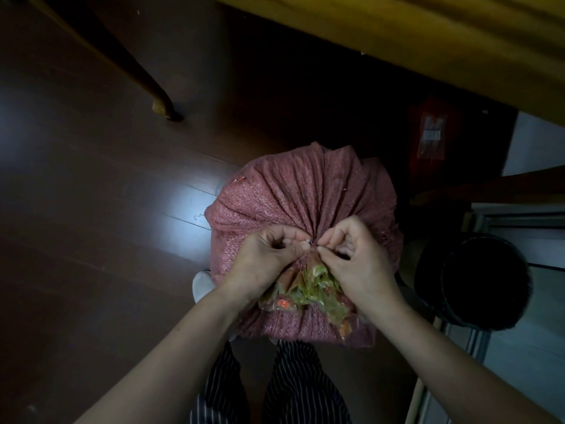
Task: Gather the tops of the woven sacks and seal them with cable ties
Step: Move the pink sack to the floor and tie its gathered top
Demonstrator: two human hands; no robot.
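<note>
A full pink-red woven sack (293, 191) stands on the dark floor in front of my legs. Its top is gathered into a tight neck, with pleats fanning outward. A crumpled yellow-green plastic liner (315, 286) spills from the neck toward me. A small white cable tie (309, 242) shows at the neck. My left hand (269, 255) pinches it from the left with thumb and forefinger. From the right, my right hand (356, 255) pinches the neck at the tie. Most of the tie is hidden by my fingers.
A wooden chair leg (153, 96) stands at the far left. A yellow-brown tabletop edge (428, 41) crosses the upper right. A red packet (432, 133) lies in shadow beyond the sack. A black round bin (477, 280) sits to the right. My striped trousers (290, 387) are below.
</note>
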